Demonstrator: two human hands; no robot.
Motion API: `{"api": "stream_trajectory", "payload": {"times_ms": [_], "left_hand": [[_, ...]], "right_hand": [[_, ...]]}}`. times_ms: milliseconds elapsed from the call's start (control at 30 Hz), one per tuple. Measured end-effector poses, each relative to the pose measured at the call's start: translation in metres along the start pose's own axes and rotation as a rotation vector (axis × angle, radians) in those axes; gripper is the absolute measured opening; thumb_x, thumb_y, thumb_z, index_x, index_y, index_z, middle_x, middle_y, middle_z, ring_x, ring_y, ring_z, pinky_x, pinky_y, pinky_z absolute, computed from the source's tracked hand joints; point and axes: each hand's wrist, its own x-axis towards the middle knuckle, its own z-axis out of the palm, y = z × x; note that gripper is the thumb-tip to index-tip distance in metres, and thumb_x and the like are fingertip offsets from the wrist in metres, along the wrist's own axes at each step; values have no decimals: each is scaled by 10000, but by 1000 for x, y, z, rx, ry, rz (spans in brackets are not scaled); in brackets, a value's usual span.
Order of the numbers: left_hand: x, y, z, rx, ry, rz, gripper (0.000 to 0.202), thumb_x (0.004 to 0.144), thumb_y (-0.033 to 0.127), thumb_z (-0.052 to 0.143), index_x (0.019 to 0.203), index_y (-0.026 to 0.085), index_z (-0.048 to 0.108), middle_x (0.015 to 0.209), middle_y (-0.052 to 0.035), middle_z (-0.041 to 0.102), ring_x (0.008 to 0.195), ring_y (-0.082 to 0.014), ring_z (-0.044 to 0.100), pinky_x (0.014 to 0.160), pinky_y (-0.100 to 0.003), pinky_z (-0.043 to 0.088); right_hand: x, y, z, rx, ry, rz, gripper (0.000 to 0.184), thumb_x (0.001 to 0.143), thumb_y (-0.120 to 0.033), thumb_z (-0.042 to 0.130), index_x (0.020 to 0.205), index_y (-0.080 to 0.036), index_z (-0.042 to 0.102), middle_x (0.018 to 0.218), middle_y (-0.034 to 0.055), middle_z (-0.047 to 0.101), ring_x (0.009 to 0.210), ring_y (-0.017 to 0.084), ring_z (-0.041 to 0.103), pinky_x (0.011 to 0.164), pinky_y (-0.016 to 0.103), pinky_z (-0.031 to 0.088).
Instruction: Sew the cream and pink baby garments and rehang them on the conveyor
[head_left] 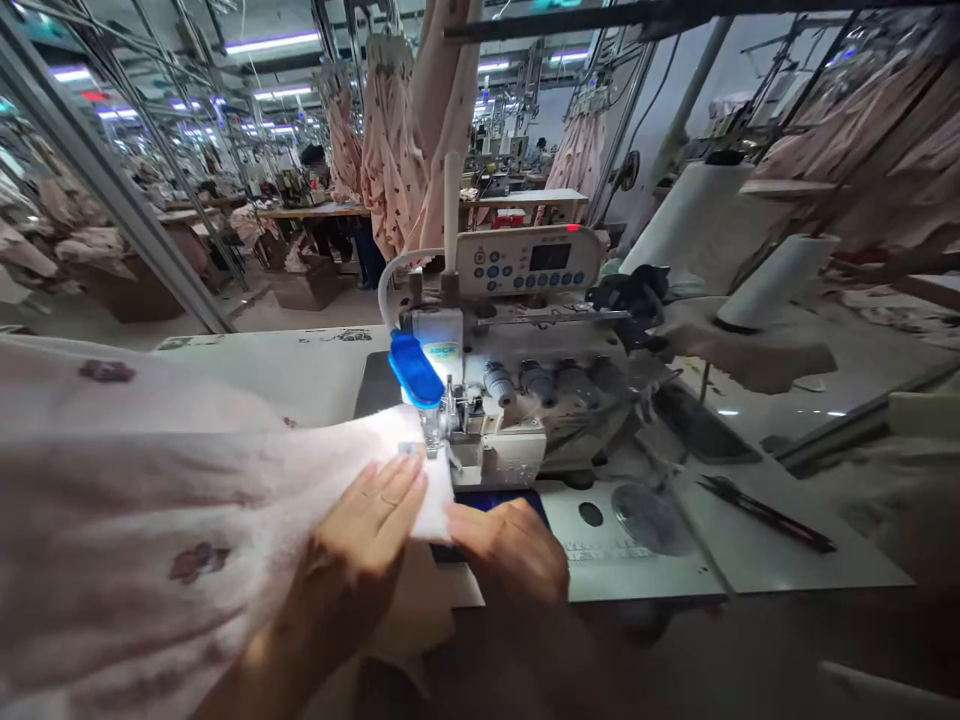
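Two hands pressed on the cloth at the machine?

Yes. The left hand (367, 525) lay flat, fingers long and slightly apart, and the right hand (510, 555) bore down just beside it, fingers curved a little. Neither was seen pinching anything.

Where was the cloth?

Under both. A pale pink garment with a dark floral print (135, 480) spread away to the left, and its white edge (431, 500) reached the presser foot (433, 430) of an overlock sewing machine (555, 390), below a blue finger guard (416, 370).

How much had been sewn?

Impossible to say. The hands and the guard hid any stitching, and no finished length showed behind the foot. The bulk of the garment lay on the near side of the machine.

And around the machine?

Two white thread cones (776, 280) stood to the right of it, and dark-handled shears (765, 515) lay on the worktop (787, 545).

Any containers?

Brown cardboard cartons (300, 285) sat on the floor (247, 315) beyond the worktop, with pale garments (82, 245) heaped at the far left. Pink garments (390, 150) hung overhead, and a co-worker (352, 240) stood at a distant table.
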Motion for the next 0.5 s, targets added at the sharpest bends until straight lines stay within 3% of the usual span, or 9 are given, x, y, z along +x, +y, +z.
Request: {"api": "stream_trajectory", "payload": {"times_ms": [100, 233, 367, 500], "left_hand": [[4, -9, 1, 19, -74, 11, 513, 775, 20, 375, 1281, 71, 445, 1347, -145, 447, 1248, -242, 421, 974, -430, 456], [11, -22, 7, 10, -115, 11, 543, 782, 66, 358, 1322, 94, 403, 1353, -133, 443, 1233, -248, 440, 974, -434, 455], [22, -34, 11, 22, -96, 37, 497, 793, 70, 319, 1271, 69, 454, 1290, -133, 512, 1165, -236, 508, 930, -398, 485], [36, -46, 16, -24, -160, 30, 445, 813, 98, 292, 1198, 79, 515, 1202, -126, 575, 1107, -251, 534, 915, -421, 476]], "right_hand": [[15, 6, 0, -13, 92, -204, 171, 922, -140, 432, 942, -225, 579, 907, 6, 690, 667, 144, 585, 619, 302, 399], [29, 15, -1, -9, 49, -263, 167, 932, -131, 424, 1021, -191, 552, 983, 40, 675, 711, 160, 583, 616, 321, 391], [40, 21, 3, -82, 26, -242, 168, 908, -98, 463, 999, -168, 586, 979, 72, 643, 787, 175, 565, 690, 315, 440], [46, 19, 10, -198, 68, -100, 152, 903, -141, 487, 864, -171, 631, 829, 64, 552, 737, 171, 521, 652, 289, 447]]}}
